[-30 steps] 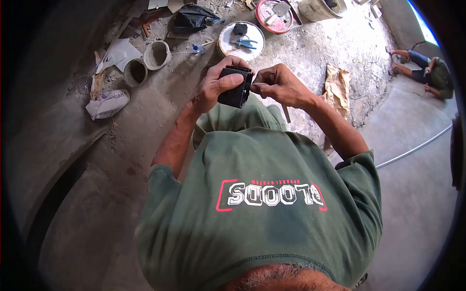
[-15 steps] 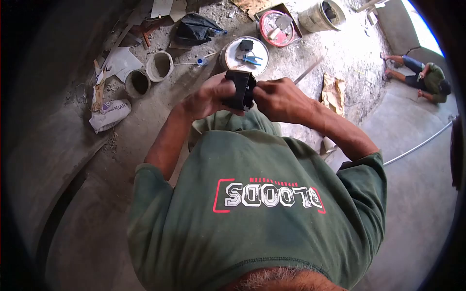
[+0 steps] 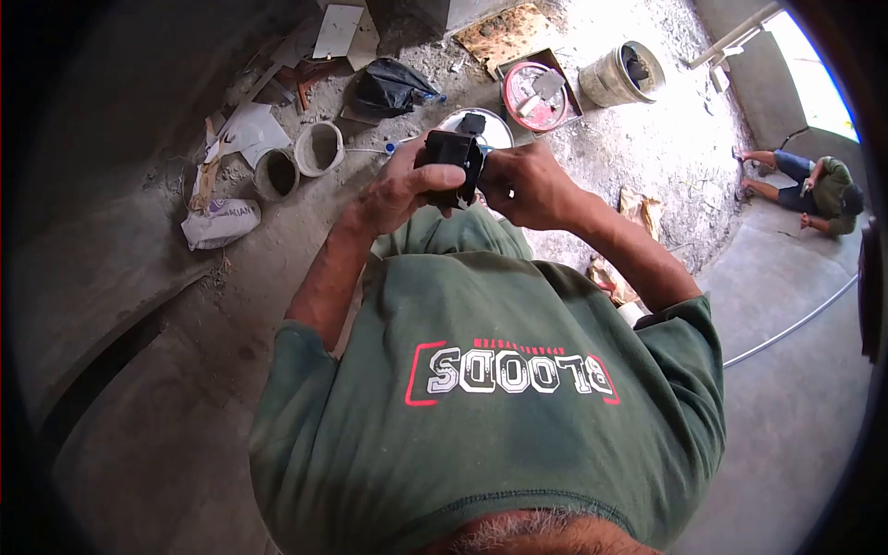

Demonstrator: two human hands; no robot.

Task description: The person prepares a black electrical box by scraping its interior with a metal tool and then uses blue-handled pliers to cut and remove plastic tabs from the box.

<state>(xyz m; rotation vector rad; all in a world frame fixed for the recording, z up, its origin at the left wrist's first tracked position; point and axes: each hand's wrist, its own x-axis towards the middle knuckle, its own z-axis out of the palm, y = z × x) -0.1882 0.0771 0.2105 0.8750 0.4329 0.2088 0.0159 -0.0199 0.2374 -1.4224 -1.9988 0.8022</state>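
Note:
My left hand (image 3: pixel 398 191) is wrapped round a small black box (image 3: pixel 450 151), which looks like an electrical wall box. Its thumb presses flat across the near face, and the box's open side is turned right. At that open side, my right hand (image 3: pixel 536 188) is closed with fingertips pinched together against the box edge. Whatever sits in that pinch is hidden by the fingers. Just beyond both hands stands a round white bucket lid (image 3: pixel 500 136), partly covered by them. Another small black piece (image 3: pixel 472 123) lies on it.
Two buckets (image 3: pixel 319 150) and a printed sack (image 3: pixel 222 225) stand at left. A black plastic bag (image 3: pixel 393 88), a red-rimmed lid with a trowel (image 3: pixel 548 86) and a dirty white bucket (image 3: pixel 606 83) lie farther off. Another person (image 3: pixel 837 190) sits at far right near a pale hose (image 3: pixel 795 326).
The view has shifted, so the surroundings sit lower in the picture. My left thumb now lies clearly across the box. My right hand stays at its open side, its wrist slightly turned.

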